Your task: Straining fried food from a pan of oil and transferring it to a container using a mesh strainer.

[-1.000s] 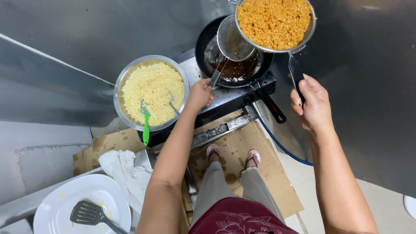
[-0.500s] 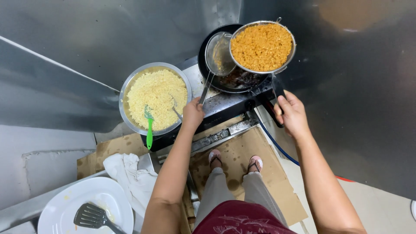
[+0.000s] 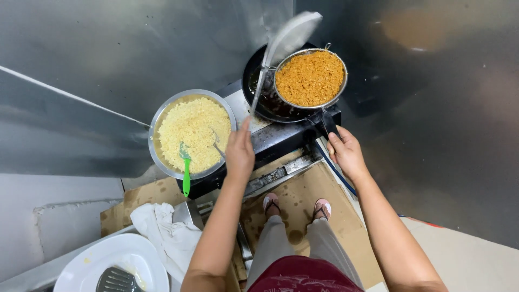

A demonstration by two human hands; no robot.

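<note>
Strainer (image 3: 310,79), heaped with orange-brown fried crumbs, sits over black pan (image 3: 270,86). We judge it hot, top-heavy, mesh flimsy: hold by handle only. Right hand (image 3: 346,154) clenched on handle near pan. Left hand (image 3: 239,154) grasps skimmer (image 3: 289,38) stem, raised above pan.

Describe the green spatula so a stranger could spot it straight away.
Start at the black stove by the steel wall. On its left side sits a wide metal bowl of pale yellow crumbs. The green spatula leans in the bowl with its handle hanging over the near rim, and it is the only bright green thing, unlike the grey spoon beside it.
</note>
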